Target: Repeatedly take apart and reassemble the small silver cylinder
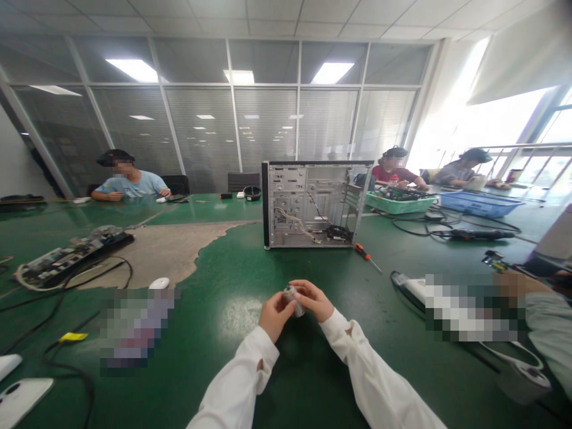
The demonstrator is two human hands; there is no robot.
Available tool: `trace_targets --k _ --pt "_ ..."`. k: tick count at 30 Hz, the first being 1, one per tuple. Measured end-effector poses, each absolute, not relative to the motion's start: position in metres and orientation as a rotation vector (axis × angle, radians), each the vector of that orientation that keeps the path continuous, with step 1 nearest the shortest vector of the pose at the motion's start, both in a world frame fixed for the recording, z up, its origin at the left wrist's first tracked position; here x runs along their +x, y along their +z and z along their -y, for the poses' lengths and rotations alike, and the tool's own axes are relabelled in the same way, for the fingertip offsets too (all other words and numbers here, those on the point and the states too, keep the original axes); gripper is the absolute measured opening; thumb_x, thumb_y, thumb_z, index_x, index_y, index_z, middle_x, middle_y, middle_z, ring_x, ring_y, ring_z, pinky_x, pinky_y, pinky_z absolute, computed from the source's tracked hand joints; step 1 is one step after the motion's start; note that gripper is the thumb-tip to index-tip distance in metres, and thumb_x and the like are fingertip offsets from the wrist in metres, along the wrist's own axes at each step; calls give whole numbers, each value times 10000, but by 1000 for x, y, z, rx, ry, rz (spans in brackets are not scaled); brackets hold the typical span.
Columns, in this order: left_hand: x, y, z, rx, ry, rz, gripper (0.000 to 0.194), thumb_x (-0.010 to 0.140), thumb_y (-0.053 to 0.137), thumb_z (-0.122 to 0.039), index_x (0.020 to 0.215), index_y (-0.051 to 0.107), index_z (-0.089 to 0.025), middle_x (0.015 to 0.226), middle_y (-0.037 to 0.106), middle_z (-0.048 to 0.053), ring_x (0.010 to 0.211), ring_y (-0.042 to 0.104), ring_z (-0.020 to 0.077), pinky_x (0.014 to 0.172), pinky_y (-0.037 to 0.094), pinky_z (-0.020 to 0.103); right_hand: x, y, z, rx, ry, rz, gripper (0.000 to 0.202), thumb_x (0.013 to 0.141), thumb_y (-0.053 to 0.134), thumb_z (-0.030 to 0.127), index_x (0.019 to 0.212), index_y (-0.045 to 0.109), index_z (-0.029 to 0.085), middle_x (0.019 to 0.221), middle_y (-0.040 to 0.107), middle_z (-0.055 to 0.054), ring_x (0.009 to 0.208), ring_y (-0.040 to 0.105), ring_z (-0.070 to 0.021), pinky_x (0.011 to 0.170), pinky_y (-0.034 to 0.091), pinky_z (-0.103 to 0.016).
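Note:
Both of my hands meet over the green table, closed around a small greyish cylindrical object (299, 310) that looks partly see-through. My left hand (276, 316) grips its left side with thumb and fingers. From the right, my right hand (315, 301) has its fingers over the upper part. Fingers cover much of the object, so its exact kind does not show. Beyond the hands stands an upright computer case (290, 205) with its side off, showing loose cables (295, 225) and a black fan (337, 232) inside. An orange-handled screwdriver (363, 252) lies at its right corner.
Power strips (75, 256) and black cables lie left on a torn grey patch (174, 250). A green basket (402, 204) of parts and a blue basket (480, 205) stand at back right. A co-worker's arm (552, 322) reaches in at right; several people sit across.

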State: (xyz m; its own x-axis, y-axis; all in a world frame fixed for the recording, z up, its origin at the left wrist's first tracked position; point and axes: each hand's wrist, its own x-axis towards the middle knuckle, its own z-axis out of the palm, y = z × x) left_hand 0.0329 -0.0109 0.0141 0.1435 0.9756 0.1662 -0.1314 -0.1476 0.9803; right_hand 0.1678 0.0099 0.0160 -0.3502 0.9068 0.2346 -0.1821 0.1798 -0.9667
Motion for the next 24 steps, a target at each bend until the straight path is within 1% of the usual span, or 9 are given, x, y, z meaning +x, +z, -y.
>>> trace_targets --k 2,6,10,14,16,18,21,24 --pt "29 17 14 1541 1316 -1005 201 582 636 -243 773 616 -186 753 596 38 735 517 184 721 370 268 169 16 -9 -801 1283 1533 392 594 634 363 937 528 205 861 572 -28 823 528 -161 720 426 -300" --pt "25 20 17 1776 1331 -1063 250 599 618 -211 849 615 -210 872 576 74 896 469 238 883 272 321 169 21 -4 -876 1108 1665 340 605 627 315 922 567 206 937 529 -42 861 518 -177 678 454 -291" --pt "25 19 16 1849 1352 -1050 293 646 571 -222 938 584 -209 985 540 93 1001 405 262 938 207 360 169 27 1 -811 870 1735 398 599 633 259 990 563 229 1005 478 -45 890 507 -170 714 453 -275" --pt "24 20 16 1983 1392 -1084 299 678 530 -233 974 562 -201 1001 541 100 1029 393 259 930 232 365 169 28 4 -840 802 1768 461 599 632 244 1049 532 240 1035 474 -49 920 496 -177 744 444 -286" --pt "24 21 16 2079 1365 -1158 274 684 519 -248 948 562 -191 960 554 100 980 430 253 891 281 371 169 26 4 -879 833 1765 473 612 618 246 1072 509 249 1043 487 -44 941 489 -184 740 446 -294" --pt "25 21 16 2174 1301 -1251 250 691 504 -270 918 557 -181 911 564 92 911 468 240 833 334 372 168 24 2 -923 869 1745 441 638 587 250 1071 504 248 1019 518 -38 934 496 -182 725 450 -298" --pt "25 20 16 2278 1177 -1365 223 708 473 -298 883 548 -181 855 572 68 837 497 213 761 380 350 168 19 -3 -983 878 1677 321 663 553 270 980 560 217 931 569 -38 873 527 -175 690 455 -294" --pt "25 17 16 2343 1071 -1417 202 713 465 -302 862 548 -194 829 574 47 817 504 193 737 393 322 169 17 -6 -1023 840 1631 232 650 555 277 858 606 188 837 595 -39 798 551 -170 642 458 -282"
